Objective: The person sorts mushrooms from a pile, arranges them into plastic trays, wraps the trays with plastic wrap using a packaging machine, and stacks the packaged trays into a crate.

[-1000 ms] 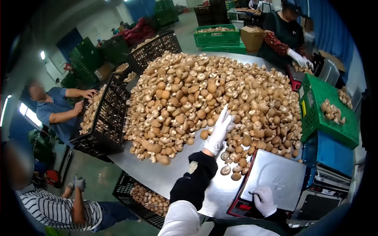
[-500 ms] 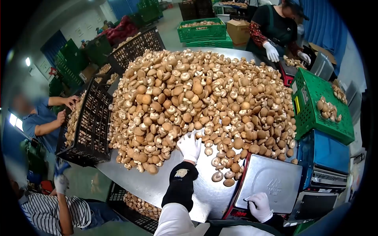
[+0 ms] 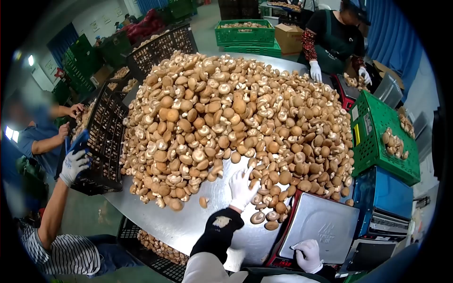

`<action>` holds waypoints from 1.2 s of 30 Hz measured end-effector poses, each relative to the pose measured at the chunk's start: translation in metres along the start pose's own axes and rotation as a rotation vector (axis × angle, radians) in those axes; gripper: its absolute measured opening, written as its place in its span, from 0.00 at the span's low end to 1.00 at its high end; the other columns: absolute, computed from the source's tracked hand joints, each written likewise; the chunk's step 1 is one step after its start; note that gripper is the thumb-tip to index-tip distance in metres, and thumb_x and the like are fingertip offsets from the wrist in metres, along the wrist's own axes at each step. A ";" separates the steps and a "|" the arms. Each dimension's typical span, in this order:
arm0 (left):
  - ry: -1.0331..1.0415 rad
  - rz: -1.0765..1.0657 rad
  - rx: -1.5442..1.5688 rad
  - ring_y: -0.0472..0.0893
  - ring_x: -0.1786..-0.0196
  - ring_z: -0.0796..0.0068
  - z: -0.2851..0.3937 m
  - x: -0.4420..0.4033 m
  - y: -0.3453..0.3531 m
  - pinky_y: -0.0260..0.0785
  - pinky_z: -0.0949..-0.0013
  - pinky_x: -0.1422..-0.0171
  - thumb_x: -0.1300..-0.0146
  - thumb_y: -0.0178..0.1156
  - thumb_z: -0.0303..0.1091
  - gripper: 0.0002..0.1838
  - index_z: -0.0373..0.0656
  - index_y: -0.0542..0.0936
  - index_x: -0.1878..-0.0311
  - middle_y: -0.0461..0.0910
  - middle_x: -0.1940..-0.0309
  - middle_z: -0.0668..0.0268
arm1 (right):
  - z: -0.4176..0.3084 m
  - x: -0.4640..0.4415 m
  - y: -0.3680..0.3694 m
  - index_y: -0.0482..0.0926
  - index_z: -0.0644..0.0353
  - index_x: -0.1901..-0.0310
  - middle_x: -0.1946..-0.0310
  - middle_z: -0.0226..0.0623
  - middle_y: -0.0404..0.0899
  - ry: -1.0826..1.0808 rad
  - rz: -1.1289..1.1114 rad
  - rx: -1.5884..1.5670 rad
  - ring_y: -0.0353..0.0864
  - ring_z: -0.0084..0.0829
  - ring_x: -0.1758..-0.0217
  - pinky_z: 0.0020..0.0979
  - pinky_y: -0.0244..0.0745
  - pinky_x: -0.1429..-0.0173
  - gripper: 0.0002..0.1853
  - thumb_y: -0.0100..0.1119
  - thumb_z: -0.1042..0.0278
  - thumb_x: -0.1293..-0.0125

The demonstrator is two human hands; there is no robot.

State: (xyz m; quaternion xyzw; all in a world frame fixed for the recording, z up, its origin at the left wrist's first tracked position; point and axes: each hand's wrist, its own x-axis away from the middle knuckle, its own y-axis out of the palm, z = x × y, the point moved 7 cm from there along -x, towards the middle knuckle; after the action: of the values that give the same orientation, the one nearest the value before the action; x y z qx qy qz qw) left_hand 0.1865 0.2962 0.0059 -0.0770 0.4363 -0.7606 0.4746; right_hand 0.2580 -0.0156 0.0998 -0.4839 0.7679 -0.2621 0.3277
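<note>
My left hand (image 3: 243, 189), in a white glove, is over the metal table (image 3: 226, 188), fingers apart. Its fingertips reach the near edge of a big heap of brown mushrooms (image 3: 226, 113), beside a small cluster of mushrooms (image 3: 271, 200). I cannot tell whether it grips one. A single mushroom (image 3: 203, 202) lies loose to its left. My right hand (image 3: 307, 257), also white-gloved, rests at the near edge of a scale (image 3: 321, 226) with a bare silver plate and red body. Its fingers are loosely bent and apart, with nothing visible in them. A red display glows beside it.
Black crates (image 3: 101, 146) stand along the table's left side, and another crate (image 3: 130, 236) of mushrooms sits below. A co-worker's gloved hand (image 3: 74, 165) is at the left crate. On the right are a green crate (image 3: 365, 137) and blue equipment (image 3: 391, 188). Another person (image 3: 332, 37) works opposite.
My left hand has moved right, fingers spreading, and a loose mushroom now lies to its left. My right hand stays at the scale. A co-worker's gloved hand has risen to the left crate.
</note>
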 end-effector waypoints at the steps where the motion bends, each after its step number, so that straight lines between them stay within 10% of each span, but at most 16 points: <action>1: 0.034 0.038 -0.034 0.63 0.39 0.46 0.005 0.003 0.003 0.54 0.52 0.35 0.49 0.62 0.48 0.35 0.46 0.68 0.37 0.67 0.43 0.49 | -0.002 -0.002 -0.001 0.79 0.52 0.68 0.70 0.29 0.78 0.000 0.007 0.006 0.75 0.34 0.64 0.35 0.64 0.57 0.10 0.57 0.79 0.53; 6: -0.105 0.211 0.133 0.52 0.31 0.38 0.015 -0.022 0.024 0.43 0.49 0.27 0.47 0.62 0.41 0.40 0.41 0.59 0.31 0.52 0.34 0.36 | -0.008 -0.004 -0.007 0.79 0.55 0.64 0.67 0.35 0.78 -0.007 0.013 -0.093 0.75 0.38 0.61 0.36 0.66 0.55 0.12 0.56 0.81 0.51; 16: 0.120 0.290 0.350 0.46 0.28 0.40 0.099 -0.138 0.082 0.39 0.47 0.26 0.42 0.60 0.40 0.30 0.50 0.68 0.35 0.53 0.30 0.48 | -0.003 -0.002 -0.008 0.79 0.58 0.64 0.67 0.37 0.80 -0.041 0.036 -0.145 0.78 0.40 0.63 0.39 0.70 0.57 0.11 0.57 0.80 0.49; 26: 0.351 -0.172 0.722 0.43 0.24 0.51 0.171 -0.074 -0.027 0.42 0.63 0.25 0.40 0.54 0.31 0.35 0.47 0.57 0.29 0.43 0.28 0.43 | -0.009 -0.004 -0.010 0.78 0.62 0.64 0.68 0.45 0.78 -0.028 0.048 -0.132 0.75 0.47 0.64 0.42 0.69 0.57 0.07 0.58 0.79 0.47; 29: 0.234 -0.207 0.620 0.47 0.26 0.47 0.096 -0.001 -0.043 0.44 0.59 0.26 0.41 0.57 0.32 0.35 0.43 0.58 0.30 0.48 0.29 0.44 | 0.005 0.009 0.000 0.79 0.62 0.60 0.66 0.46 0.79 0.022 -0.020 0.009 0.77 0.46 0.62 0.40 0.71 0.54 0.08 0.56 0.75 0.42; 31: 0.072 -0.058 0.251 0.51 0.28 0.44 0.032 0.052 -0.075 0.45 0.50 0.28 0.47 0.64 0.43 0.38 0.43 0.63 0.33 0.54 0.32 0.42 | 0.000 0.003 0.000 0.80 0.51 0.70 0.72 0.29 0.78 -0.049 0.096 0.031 0.75 0.34 0.66 0.34 0.65 0.59 0.12 0.57 0.82 0.55; 36: -0.317 0.011 -0.358 0.47 0.30 0.35 -0.050 0.139 -0.121 0.34 0.40 0.28 0.62 0.72 0.59 0.60 0.43 0.52 0.29 0.46 0.32 0.36 | -0.008 -0.002 -0.004 0.79 0.53 0.70 0.73 0.33 0.77 -0.016 0.077 -0.009 0.74 0.39 0.66 0.38 0.66 0.58 0.07 0.58 0.77 0.50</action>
State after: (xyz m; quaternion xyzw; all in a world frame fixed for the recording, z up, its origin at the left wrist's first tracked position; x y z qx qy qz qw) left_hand 0.0059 0.2365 0.0231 -0.2759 0.4847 -0.6470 0.5200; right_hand 0.2555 -0.0144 0.1085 -0.4574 0.7847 -0.2419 0.3414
